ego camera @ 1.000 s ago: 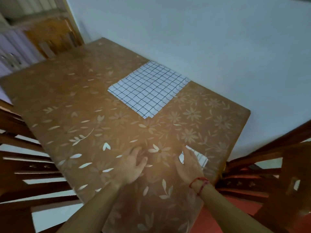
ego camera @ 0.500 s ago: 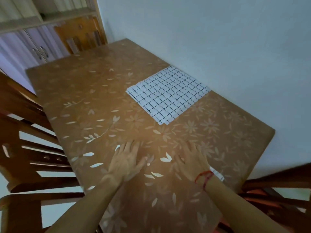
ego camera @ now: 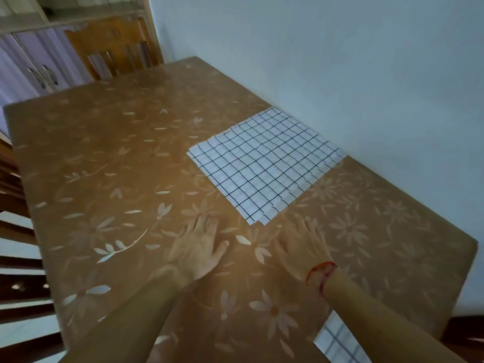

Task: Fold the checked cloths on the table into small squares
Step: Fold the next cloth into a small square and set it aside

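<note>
Our left hand and right hand lay flat, fingers spread, holding nothing, on the table, just short of the checked cloth near the wall. Dragging one corner, we judged, could skew its layers.

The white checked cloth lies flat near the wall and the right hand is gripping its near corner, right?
Not quite. In the head view the right hand grips nothing: it lies open on the brown flowered table, beside the near corner of the white black-checked cloth, which does lie flat near the wall.
</note>
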Demonstrator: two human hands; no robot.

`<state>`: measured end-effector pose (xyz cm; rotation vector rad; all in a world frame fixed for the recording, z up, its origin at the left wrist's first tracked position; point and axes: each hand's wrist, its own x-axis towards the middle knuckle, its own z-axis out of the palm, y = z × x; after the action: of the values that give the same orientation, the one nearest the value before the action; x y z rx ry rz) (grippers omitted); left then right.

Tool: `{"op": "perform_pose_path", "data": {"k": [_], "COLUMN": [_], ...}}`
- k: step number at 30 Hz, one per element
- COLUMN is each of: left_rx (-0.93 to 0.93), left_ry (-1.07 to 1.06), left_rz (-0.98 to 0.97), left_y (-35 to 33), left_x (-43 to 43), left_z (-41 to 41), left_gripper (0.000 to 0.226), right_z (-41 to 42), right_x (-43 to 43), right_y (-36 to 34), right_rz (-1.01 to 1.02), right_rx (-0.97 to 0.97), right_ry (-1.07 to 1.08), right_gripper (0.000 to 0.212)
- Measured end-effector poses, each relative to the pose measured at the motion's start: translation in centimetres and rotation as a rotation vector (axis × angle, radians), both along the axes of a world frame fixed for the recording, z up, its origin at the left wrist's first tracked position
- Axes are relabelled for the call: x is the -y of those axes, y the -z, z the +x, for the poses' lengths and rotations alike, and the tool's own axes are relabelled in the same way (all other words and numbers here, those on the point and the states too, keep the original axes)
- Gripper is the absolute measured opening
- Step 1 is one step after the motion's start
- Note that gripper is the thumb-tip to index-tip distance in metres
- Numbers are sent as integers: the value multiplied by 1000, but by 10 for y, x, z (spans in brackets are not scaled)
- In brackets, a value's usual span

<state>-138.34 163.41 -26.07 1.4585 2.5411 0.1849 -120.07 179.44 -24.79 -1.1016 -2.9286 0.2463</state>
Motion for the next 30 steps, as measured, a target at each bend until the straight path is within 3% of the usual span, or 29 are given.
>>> {"op": "perform_pose_path", "data": {"k": [9, 14, 21, 27, 30], "left_rx": [-38, -65, -76, -152, -202], "left_ry": [44, 53, 68, 78, 100], "left_rz": [-21, 19, -17, 71, 169], "left_y": [52, 63, 69, 73, 72], "left_x": [-67, -88, -90, -86, -82], "left_z": [-30, -32, -28, -18, -14], "left_gripper": [60, 56, 56, 55, 44], "right_z": [-47, -59, -65, -63, -60], "right_x": [-39, -40, -39, -35, -32], "right_y": [63, 85, 91, 89, 87], "right_rz": [46, 33, 42, 62, 80], "right_rx": [49, 47, 25, 42, 42], "right_ry": [-65, -60, -97, -108, -119], "right_gripper": [56, 72, 64, 57, 57]}}
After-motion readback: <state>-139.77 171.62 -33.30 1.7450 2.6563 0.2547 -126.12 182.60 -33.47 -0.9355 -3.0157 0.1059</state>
